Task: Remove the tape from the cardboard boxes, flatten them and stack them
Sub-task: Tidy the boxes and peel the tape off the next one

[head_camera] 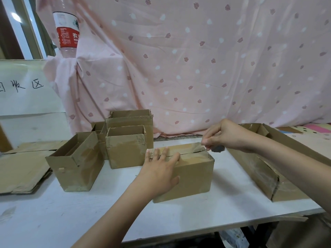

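On the white tabletop (53,217) the closed cardboard box (191,178) sits at centre. The left hand (159,169) lies flat on its top at 9 o'clock, grip spread with fingers straight. The right hand (223,135), at the box's 1 o'clock corner, pinches a strip of clear tape (194,146) lifted off the top seam. Open boxes (125,145) stand at 10 o'clock, flattened cardboard (21,172) at far 9 o'clock.
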`<state>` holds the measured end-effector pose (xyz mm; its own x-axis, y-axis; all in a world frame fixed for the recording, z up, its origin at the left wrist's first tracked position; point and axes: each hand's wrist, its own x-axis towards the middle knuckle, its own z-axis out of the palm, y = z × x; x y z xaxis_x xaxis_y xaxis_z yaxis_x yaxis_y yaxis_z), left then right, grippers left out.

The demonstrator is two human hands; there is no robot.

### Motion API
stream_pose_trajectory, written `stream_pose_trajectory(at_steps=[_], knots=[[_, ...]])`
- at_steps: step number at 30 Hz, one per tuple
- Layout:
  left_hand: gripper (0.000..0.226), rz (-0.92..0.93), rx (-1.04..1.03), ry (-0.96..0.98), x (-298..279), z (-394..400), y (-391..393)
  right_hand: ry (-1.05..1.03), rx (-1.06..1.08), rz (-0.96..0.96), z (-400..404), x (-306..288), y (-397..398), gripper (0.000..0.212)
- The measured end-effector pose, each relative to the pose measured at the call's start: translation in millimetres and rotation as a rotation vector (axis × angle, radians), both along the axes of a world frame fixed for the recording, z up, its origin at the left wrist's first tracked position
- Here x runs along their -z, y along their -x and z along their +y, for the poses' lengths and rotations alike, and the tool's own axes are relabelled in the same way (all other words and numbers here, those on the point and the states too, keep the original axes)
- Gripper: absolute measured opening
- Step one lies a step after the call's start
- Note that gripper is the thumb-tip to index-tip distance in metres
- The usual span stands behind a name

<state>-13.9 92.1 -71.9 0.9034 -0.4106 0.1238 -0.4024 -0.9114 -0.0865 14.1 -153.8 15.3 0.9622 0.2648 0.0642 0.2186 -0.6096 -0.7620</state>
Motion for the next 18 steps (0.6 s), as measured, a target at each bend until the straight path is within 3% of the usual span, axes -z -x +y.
stream_pose_trajectory(at_steps=[5,11,15,18], knots=[[0.054,0.008,-0.004,-0.003,0,-1,1,-0.047,-0.034,0.112,7,2,3,0.015],[0.058,0.014,-0.007,-0.014,1,0,0,-0.079,-0.048,0.047,21,8,6,0.002],[0.058,0.009,-0.002,-0.016,1,2,2,-0.045,-0.130,0.031,20,11,7,0.055],[0.057,0.004,0.005,-0.009,1,3,2,0.129,-0.152,-0.004,20,11,4,0.055]])
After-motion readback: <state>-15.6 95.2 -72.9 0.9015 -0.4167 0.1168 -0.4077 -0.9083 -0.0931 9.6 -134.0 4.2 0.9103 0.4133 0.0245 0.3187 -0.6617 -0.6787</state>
